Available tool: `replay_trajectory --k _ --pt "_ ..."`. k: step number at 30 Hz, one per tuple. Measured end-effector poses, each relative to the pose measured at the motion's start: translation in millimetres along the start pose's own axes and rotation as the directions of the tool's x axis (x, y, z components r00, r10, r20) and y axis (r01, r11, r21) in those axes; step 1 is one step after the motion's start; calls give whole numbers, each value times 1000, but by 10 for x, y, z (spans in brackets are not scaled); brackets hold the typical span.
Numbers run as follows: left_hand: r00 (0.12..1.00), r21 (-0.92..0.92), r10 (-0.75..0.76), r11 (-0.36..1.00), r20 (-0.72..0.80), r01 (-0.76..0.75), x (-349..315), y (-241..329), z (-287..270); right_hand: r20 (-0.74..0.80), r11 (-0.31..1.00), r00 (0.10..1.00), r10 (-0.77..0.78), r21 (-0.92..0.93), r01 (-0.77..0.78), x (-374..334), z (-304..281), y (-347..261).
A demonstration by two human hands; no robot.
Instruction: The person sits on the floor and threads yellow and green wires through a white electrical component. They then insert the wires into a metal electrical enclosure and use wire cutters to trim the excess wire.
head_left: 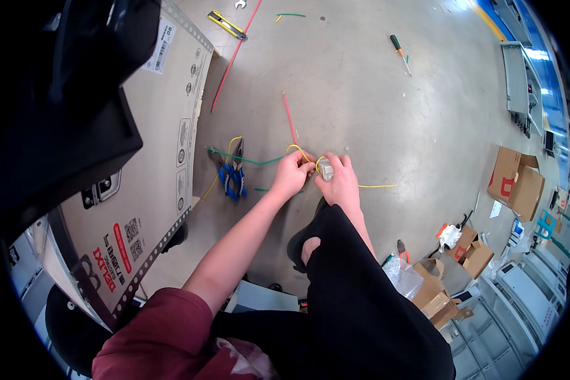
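In front of my knee, my right hand [341,183] grips a small light-grey block-shaped part [325,169]; its exact kind is hard to make out. Close beside it, the fingers of my left hand [291,175] pinch a thin yellow wire [296,147], which loops above the fingertips towards the grey block. A green wire [256,162] runs from near the left hand towards two pairs of blue-handled pliers [232,180] on the floor. Just above the hands lies a short red wire [289,116]. Another yellow wire [379,186] sticks out to the right, past the right hand.
A large printed carton [171,120] stands at left. Farther off lie a yellow utility knife [227,25], a long red wire [234,57] and a green-handled screwdriver [397,47]. Opened cardboard boxes [516,183], plastic bags [403,277] and red-handled pliers [403,252] are at right.
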State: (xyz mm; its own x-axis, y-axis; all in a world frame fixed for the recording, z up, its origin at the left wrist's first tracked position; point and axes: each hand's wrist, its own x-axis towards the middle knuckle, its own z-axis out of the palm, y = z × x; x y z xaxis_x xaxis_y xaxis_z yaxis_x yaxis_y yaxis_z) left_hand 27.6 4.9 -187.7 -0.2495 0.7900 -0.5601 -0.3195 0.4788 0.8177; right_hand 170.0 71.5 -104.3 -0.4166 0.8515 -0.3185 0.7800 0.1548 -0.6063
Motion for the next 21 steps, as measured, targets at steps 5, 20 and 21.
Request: replay_trajectory --k 5,20,21 --pt "994 -85 -45 996 -97 37 -134 106 169 -152 997 987 61 49 -54 -67 123 55" --pt "771 733 434 300 465 -611 -298 942 15 40 998 998 43 36 -45 -329 -132 463" --pt "711 731 432 154 555 -664 -177 1052 26 49 999 998 40 26 -42 -340 -148 437"
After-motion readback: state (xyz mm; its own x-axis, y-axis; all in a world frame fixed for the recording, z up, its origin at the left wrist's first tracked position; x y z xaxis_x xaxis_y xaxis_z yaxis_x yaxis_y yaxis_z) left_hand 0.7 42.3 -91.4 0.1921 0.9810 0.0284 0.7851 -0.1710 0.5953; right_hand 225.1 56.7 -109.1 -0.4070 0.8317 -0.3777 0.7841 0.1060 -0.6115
